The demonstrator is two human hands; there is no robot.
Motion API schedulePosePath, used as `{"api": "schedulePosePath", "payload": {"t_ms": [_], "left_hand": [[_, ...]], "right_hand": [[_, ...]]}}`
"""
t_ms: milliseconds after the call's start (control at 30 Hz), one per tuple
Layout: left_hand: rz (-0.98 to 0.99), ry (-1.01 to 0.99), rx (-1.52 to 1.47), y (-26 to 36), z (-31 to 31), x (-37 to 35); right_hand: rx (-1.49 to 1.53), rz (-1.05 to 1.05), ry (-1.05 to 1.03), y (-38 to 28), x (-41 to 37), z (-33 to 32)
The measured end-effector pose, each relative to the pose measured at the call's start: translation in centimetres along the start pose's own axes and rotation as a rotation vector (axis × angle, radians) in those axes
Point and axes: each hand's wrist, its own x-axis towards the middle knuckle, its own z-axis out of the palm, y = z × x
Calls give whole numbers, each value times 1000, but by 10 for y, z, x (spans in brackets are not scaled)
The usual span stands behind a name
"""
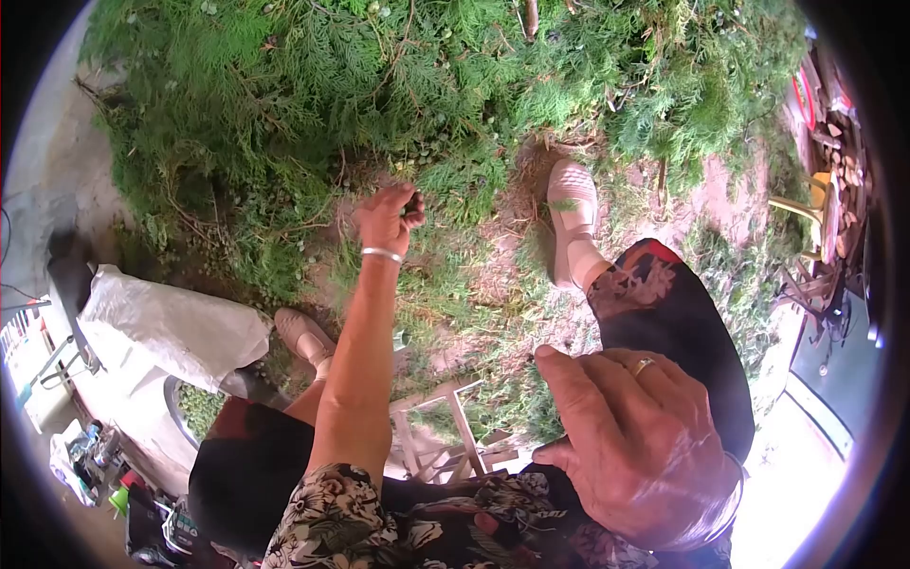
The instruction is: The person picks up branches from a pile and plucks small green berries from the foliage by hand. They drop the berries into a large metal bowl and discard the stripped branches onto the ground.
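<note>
My left hand (387,220), with a pale bracelet at the wrist, reaches forward over the ground beside the pile of green conifer branches (313,104). Its fingers are curled closed; a small dark bit shows at them, too small to name. Close to the camera, my right hand (640,441) wears a ring and hangs above my right thigh. The fingers there are bent, with thumb and forefinger near each other, and whatever lies inside the grip is hidden. Loose green sprigs (483,313) lie scattered on the ground between my feet.
My shoes (573,194) stand at the edge of the pile. A white sack (175,318) lies at left. Below me is a wooden frame (460,427). Yellow legs of a stool or chair (810,209) and stacked firewood (844,180) are at far right.
</note>
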Motion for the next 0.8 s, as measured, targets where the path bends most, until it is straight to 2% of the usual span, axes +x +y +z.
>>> {"api": "schedulePosePath", "payload": {"t_ms": [33,100,167,200,233,300,333,400,433,467,500,567,700,767,800], "left_hand": [[96,18,169,-2,6,10],[142,-9,237,-6,21,28],[334,218,820,-20,30,55],[562,250,1081,-29,27,68],[558,246,1078,-28,31,64],[727,300,1356,-27,40,54],[637,276,1377,-25,42,53],[617,226,1434,-24,39,51],[602,181,1489,-21,36,51],[815,150,1508,-28,22,57],[820,153,1510,-23,18,48],[130,2,737,-19,7,20],[58,18,542,-30,-20,-12],[-25,-17,219,-26,-17,-18],[-1,-26,147,-25,-15,-14]], "right_hand": [[-2,2,-1,0,1,0],[42,3,-18,1,3,-1],[25,-28,51,8,2,7],[11,-63,119,11,0,11],[8,-59,116,12,0,10],[23,-63,92,14,1,10],[23,-59,89,15,2,12],[-11,-149,234,18,3,19],[-8,-151,238,19,4,18],[-5,-160,256,20,4,17],[-3,-170,275,20,4,17],[-8,-177,248,19,2,17],[-16,-196,191,15,0,19],[-9,-184,164,13,-1,17],[-4,-168,139,12,-1,16]]}}
